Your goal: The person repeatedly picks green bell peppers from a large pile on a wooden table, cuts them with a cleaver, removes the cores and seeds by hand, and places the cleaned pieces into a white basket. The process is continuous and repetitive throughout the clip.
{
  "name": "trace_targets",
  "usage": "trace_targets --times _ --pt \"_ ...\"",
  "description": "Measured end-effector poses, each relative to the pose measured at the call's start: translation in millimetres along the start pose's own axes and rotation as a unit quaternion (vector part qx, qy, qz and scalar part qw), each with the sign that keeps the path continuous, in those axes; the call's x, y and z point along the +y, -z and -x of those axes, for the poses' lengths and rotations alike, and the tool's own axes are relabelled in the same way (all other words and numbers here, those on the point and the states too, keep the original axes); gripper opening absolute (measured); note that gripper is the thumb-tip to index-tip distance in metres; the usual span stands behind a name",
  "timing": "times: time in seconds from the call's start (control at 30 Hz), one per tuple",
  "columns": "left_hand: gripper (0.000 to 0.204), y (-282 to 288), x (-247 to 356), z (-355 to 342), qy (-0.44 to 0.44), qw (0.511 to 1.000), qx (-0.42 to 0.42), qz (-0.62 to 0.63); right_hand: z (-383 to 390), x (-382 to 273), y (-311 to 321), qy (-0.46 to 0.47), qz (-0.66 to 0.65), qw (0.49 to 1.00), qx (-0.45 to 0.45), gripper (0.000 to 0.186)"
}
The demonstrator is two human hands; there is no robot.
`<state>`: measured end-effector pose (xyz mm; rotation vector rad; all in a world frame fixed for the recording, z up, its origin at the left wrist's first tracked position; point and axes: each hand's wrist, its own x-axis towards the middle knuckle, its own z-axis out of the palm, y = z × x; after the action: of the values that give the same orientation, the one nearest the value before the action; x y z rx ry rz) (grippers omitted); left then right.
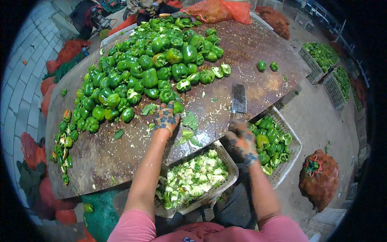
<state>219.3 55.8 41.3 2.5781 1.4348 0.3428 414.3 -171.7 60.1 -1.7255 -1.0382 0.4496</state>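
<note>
My left hand [167, 118], in a patterned work glove, reaches to the near edge of a heap of green bell peppers [150, 78]. Its fingers are stretched out against the peppers there, with one bell pepper [178, 107] right beside the fingertips. In my gloved right hand [243, 143], somewhat blurred, is the handle of a cleaver [239, 98]; its broad blade points away from me over the tabletop. Between the hands lie cut green pieces [186, 136] and a leafy scrap [190, 120]. Several halved peppers [184, 85] rest along the heap's right side.
The brown table [258, 44] is strewn with pale seeds. Below its edge stand a crate of pepper cores and scraps [231, 165] and a crate of cut peppers [295, 151]. A full red mesh sack [319, 180] sits on the floor at right. Another person's hand [155, 5] shows beyond the table.
</note>
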Motion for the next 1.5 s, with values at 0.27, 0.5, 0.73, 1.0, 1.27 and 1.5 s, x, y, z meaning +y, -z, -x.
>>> trace_targets --times 0.27,0.5,0.73,1.0,1.27,1.5 --pt "0.045 -20 12 37 0.088 0.884 -0.059 0.456 11 11 -109 -0.315 -0.518 0.785 -0.129 0.05" --pt "0.05 35 70 111 -0.09 0.947 0.088 0.295 17 -33 -93 -0.404 -0.562 0.721 -0.038 0.037" --pt "0.041 64 77 111 -0.148 0.977 -0.152 -0.009 10 -13 -89 -0.162 -0.425 0.889 -0.059 0.031" --pt "0.02 24 108 122 -0.045 0.954 0.058 0.291 19 -21 -93 -0.104 -0.489 0.865 -0.047 0.019" --pt "0.021 34 88 113 -0.087 0.924 -0.071 0.365 2 4 -85 -0.027 -0.412 0.899 -0.148 0.03" --pt "0.025 58 82 103 0.05 0.912 -0.225 0.339 -4 -16 -64 -0.028 -0.404 0.881 -0.244 0.029"
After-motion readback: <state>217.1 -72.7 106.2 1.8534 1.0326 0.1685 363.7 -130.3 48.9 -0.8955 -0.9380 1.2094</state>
